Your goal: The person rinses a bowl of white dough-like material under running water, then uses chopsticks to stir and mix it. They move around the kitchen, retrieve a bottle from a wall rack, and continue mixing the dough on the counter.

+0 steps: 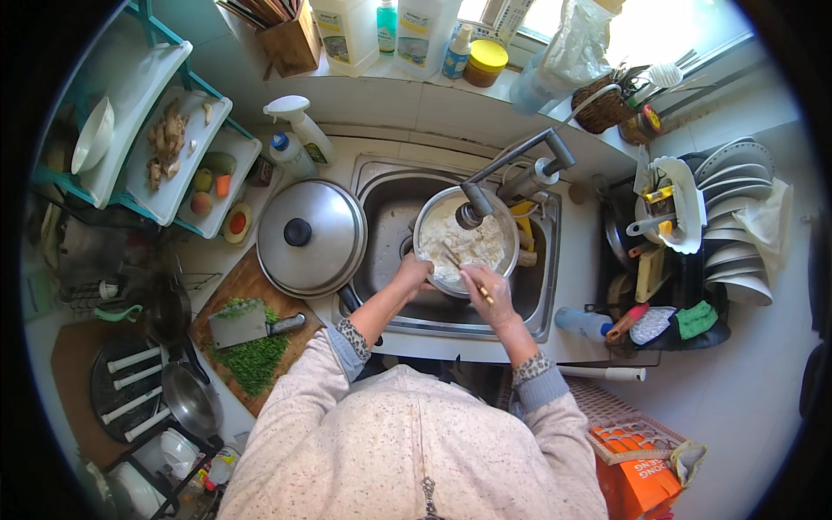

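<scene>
A metal mixing bowl [513, 244] filled with white flour in lumps [478, 244] is over the right part of the stainless steel sink [390, 227]. My left hand [413, 274] grips the bowl's near left rim. Chopsticks [484, 294] are held in my right hand [494, 296], their tips down in the flour; white powder clings to that hand. The faucet head [469, 214] hangs directly above the bowl. Whether water runs from it, I cannot tell. Behind the bowl's right side, a yellow object [523, 224] and a pale brown piece [528, 259] lie in the sink.
Left of the sink stands a large lidded pan [318, 260]. A cleaver [240, 325] and chopped greens [253, 364] lie on a wooden cutting board [296, 312]. At right are a plastic bottle [582, 323] and a rack of plates [738, 188]. Bottles [344, 39] line the sill.
</scene>
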A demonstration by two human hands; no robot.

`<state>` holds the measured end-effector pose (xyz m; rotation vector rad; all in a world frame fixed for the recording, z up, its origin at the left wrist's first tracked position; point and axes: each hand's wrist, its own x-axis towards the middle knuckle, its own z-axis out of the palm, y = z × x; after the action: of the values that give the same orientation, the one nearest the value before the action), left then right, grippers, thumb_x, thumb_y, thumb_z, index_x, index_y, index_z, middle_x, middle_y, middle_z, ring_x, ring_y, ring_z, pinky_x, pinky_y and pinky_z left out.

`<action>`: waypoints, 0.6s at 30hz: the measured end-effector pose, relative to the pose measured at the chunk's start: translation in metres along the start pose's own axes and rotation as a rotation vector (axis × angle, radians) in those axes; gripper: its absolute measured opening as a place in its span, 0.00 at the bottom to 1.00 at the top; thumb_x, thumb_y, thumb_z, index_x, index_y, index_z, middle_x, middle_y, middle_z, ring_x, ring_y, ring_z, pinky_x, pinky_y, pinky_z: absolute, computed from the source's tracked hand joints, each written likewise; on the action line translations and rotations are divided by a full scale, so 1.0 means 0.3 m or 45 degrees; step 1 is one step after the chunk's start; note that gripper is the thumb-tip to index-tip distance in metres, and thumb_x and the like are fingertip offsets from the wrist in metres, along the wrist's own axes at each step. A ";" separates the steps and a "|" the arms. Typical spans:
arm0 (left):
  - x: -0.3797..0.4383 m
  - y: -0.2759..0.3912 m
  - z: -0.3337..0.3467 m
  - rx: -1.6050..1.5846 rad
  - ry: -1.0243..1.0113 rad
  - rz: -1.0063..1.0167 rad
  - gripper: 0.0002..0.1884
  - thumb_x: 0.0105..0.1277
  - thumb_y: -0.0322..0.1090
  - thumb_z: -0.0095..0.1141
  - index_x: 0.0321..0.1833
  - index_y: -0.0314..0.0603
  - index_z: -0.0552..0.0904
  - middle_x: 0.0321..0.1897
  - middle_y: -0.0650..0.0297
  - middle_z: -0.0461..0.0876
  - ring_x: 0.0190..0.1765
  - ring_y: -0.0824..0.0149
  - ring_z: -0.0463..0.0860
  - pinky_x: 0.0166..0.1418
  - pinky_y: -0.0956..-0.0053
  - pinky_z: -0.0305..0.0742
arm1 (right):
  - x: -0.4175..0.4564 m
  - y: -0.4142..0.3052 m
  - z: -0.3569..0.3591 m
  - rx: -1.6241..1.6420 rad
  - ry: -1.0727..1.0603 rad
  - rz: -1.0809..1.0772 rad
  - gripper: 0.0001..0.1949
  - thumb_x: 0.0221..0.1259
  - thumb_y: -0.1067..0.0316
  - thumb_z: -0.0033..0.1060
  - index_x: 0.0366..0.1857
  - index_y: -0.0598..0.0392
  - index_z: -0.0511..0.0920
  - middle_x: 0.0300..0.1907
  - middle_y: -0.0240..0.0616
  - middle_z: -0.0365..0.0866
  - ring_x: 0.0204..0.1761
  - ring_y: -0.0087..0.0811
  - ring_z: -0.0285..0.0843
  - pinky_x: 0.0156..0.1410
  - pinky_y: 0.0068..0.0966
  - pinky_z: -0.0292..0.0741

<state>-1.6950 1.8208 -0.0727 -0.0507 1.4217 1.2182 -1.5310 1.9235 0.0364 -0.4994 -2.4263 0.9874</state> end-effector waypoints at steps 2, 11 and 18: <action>-0.037 0.002 0.006 -0.018 0.015 0.043 0.23 0.61 0.23 0.51 0.62 0.31 0.75 0.46 0.50 0.84 0.43 0.53 0.89 0.41 0.58 0.90 | 0.004 0.046 -0.022 -0.136 0.036 -0.047 0.06 0.66 0.74 0.66 0.43 0.62 0.86 0.39 0.48 0.88 0.40 0.46 0.88 0.46 0.32 0.83; -0.065 0.007 0.004 0.069 0.026 0.012 0.24 0.64 0.23 0.49 0.65 0.30 0.71 0.49 0.48 0.83 0.46 0.53 0.88 0.44 0.56 0.90 | -0.058 0.052 -0.101 0.018 0.434 0.221 0.07 0.68 0.74 0.65 0.44 0.64 0.85 0.37 0.46 0.89 0.38 0.37 0.89 0.46 0.28 0.82; -0.136 0.058 0.049 0.014 -0.003 -0.015 0.22 0.63 0.23 0.49 0.63 0.29 0.74 0.46 0.49 0.84 0.44 0.55 0.89 0.44 0.60 0.89 | -0.096 0.070 0.095 0.171 0.435 0.437 0.06 0.68 0.74 0.63 0.41 0.64 0.86 0.36 0.46 0.89 0.39 0.37 0.89 0.47 0.29 0.81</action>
<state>-1.6838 1.8142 -0.0277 -0.0499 1.4242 1.2005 -1.5196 1.9076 -0.0051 -0.9733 -1.9944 1.0901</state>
